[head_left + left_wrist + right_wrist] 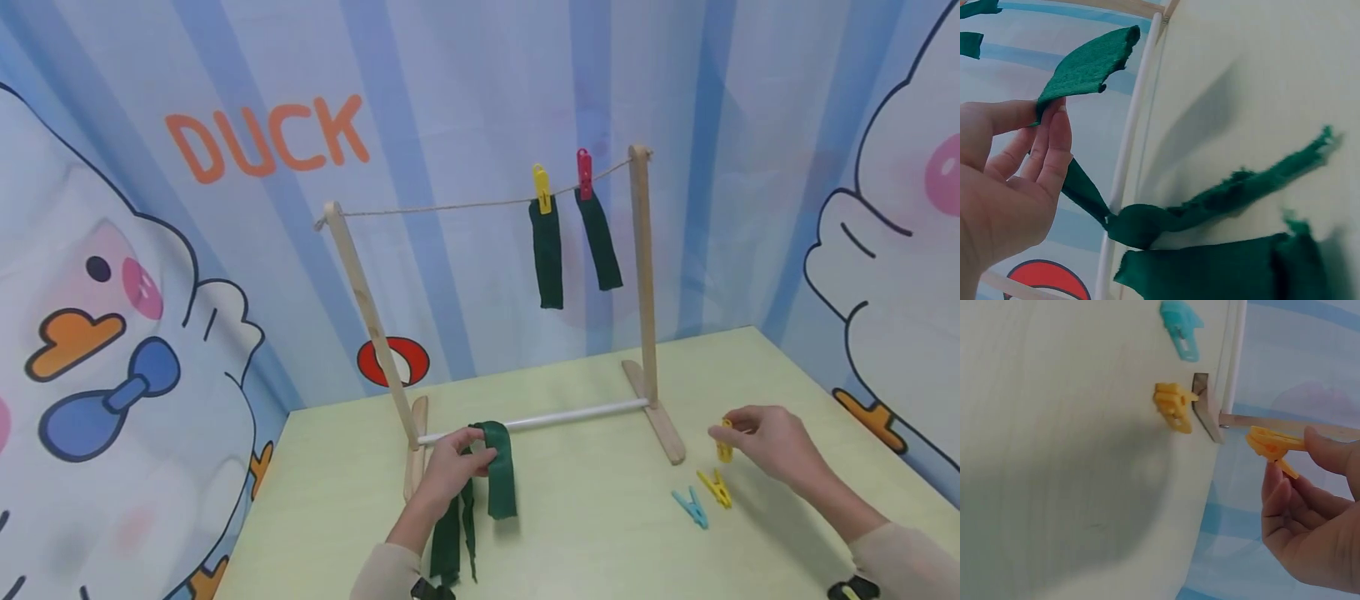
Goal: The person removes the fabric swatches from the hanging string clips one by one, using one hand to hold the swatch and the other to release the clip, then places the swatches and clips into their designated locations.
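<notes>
- Green strip (502, 483) hangs pinched in left hand (452, 467), lower centre.
- Right hand (772, 442), lower right, pinches yellow peg (724, 446).
- I judge: pegging stage; next calls for raising strip to cord (465, 206).

left hand (1019, 187) pinches green cloth strip (1088, 69)

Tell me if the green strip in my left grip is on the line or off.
Off: your left grip pinches the green strip well below the line, apart from it.
</notes>
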`<state>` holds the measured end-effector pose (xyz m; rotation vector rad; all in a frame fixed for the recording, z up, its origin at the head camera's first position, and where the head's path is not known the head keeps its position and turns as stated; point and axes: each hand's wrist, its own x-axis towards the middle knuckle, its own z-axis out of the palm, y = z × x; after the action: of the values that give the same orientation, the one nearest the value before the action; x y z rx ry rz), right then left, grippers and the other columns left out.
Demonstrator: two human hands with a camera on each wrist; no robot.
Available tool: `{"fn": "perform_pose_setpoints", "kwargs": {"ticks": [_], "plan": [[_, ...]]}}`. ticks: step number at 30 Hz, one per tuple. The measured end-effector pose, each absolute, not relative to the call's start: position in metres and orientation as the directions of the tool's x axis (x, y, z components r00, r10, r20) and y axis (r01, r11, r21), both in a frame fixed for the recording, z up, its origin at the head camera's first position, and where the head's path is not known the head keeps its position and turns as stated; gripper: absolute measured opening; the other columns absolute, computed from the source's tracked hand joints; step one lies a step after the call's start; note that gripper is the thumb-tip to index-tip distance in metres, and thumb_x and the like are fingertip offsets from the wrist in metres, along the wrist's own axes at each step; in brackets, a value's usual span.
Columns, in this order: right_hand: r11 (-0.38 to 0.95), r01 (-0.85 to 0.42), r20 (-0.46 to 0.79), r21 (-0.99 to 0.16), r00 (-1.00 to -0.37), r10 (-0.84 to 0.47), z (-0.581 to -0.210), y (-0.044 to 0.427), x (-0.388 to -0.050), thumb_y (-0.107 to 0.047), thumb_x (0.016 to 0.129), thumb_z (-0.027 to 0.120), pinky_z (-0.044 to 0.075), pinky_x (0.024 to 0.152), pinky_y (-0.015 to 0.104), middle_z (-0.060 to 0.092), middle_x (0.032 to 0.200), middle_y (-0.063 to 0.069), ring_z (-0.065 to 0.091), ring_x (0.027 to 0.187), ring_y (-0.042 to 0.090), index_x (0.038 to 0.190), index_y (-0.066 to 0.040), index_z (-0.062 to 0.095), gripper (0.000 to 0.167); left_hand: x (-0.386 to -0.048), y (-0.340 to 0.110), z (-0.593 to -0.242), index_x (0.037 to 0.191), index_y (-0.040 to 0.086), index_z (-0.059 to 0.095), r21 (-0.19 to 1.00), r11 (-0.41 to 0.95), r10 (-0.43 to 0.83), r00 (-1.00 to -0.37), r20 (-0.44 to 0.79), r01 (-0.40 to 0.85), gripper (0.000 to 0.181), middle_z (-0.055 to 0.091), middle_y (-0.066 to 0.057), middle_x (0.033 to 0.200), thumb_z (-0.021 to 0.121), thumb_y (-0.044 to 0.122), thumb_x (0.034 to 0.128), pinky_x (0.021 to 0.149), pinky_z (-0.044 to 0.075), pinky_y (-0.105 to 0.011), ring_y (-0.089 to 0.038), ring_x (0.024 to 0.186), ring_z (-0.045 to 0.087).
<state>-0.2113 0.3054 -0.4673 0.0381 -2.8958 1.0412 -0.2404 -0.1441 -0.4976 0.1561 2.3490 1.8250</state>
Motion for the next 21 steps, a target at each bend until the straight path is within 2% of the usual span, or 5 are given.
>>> {"fn": "perform_pose_setpoints", "kwargs": {"ticks": [5, 10, 13, 17, 21], "plan": [[0.81, -0.011, -0.021, -0.586, -0.999, -0.028, -0.477, 0.314, -0.217, -0.043, 0.09, 0.073, 0.056, 0.071, 0.047, 0.069, 0.102, 0.028, 0.066, 0.092, 0.041, 0.112, 0.017, 0.065, 0.064, -0.234, -0.145, -0.507, 0.129, -0.005, 0.058, 0.968, 0.249, 0.207, -0.975, -0.075, -0.022, 0.04, 0.049, -0.028, 0.142, 0.068, 0.016, 0.0963, 0.097, 0.049, -0.049, -0.022, 0.082, 0.072], [0.835, 0.005, -0.079, -0.551, -0.996, -0.046, -0.486, 0.314, -0.221, -0.035, 0.087, 0.077, 0.055, 0.069, 0.045, 0.07, 0.093, 0.023, 0.066, 0.083, 0.032, 0.103, 0.015, 0.069, 0.054, -0.228, -0.143, -0.512, 0.128, -0.006, 0.059, 0.967, 0.25, 0.216, -0.971, -0.105, -0.049, 0.04, 0.041, -0.033, 0.147, 0.069, 0.014, 0.0953, 0.099, 0.048, -0.05, -0.022, 0.079, 0.073], [0.846, 0.034, -0.125, -0.532, -0.991, -0.039, -0.489, 0.313, -0.22, -0.031, 0.086, 0.078, 0.054, 0.066, 0.042, 0.069, 0.088, 0.02, 0.063, 0.077, 0.025, 0.1, 0.016, 0.069, 0.05, -0.227, -0.143, -0.514, 0.126, -0.007, 0.059, 0.968, 0.243, 0.227, -0.967, -0.118, -0.061, 0.038, 0.044, -0.033, 0.144, 0.069, 0.012, 0.0949, 0.094, 0.052, -0.047, -0.022, 0.079, 0.073], [0.857, 0.095, -0.182, -0.507, -0.983, 0.001, -0.494, 0.314, -0.219, -0.026, 0.085, 0.078, 0.044, 0.054, 0.032, 0.06, 0.065, 0.006, 0.05, 0.059, 0.016, 0.081, 0.009, 0.069, 0.036, -0.227, -0.145, -0.516, 0.122, -0.009, 0.059, 0.968, 0.236, 0.253, -0.956, -0.147, -0.087, 0.034, 0.061, -0.024, 0.125, 0.069, 0.008, 0.0943, 0.08, 0.058, -0.04, -0.022, 0.077, 0.073], [0.858, 0.169, -0.247, -0.484, -0.968, 0.051, -0.499, 0.315, -0.217, -0.024, 0.087, 0.076, 0.038, 0.051, 0.027, 0.051, 0.057, 0.0, 0.045, 0.052, 0.012, 0.071, 0.001, 0.065, 0.032, -0.224, -0.148, -0.518, 0.113, -0.006, 0.063, 0.954, 0.261, 0.262, -0.941, -0.215, -0.146, 0.024, 0.069, -0.011, 0.099, 0.068, 0.009, 0.0951, 0.073, 0.059, -0.036, -0.018, 0.075, 0.071]]}}
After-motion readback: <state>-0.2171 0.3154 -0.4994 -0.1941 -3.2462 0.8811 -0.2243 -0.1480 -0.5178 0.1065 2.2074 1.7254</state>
